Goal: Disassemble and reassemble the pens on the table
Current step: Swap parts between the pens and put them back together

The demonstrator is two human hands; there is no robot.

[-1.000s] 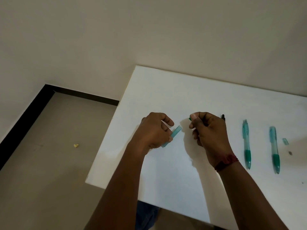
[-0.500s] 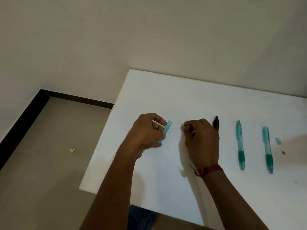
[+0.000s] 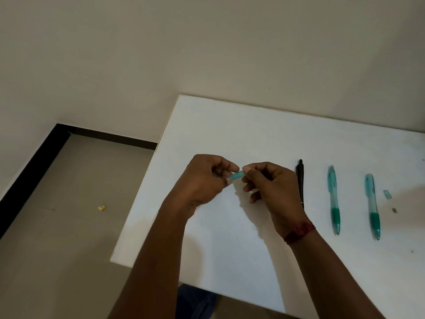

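Note:
My left hand (image 3: pixel 203 180) grips a short translucent teal pen barrel (image 3: pixel 236 175) above the white table (image 3: pixel 230 249). My right hand (image 3: pixel 270 183) has its fingertips pinched against the barrel's right end; whatever small part it holds is hidden by the fingers. To the right lie a black pen (image 3: pixel 300 180), then two teal pens with green grips (image 3: pixel 333 199) (image 3: pixel 372 206), all lengthwise on the table.
A small teal pen piece (image 3: pixel 387 194) and a tiny dark bit (image 3: pixel 394 210) lie right of the last pen. The table's left edge drops to a grey floor with a yellow scrap (image 3: pixel 101 208). A wall stands behind the table.
My hands were apart, the left holding the teal barrel. Now they have come together, and my right fingertips meet the barrel's end.

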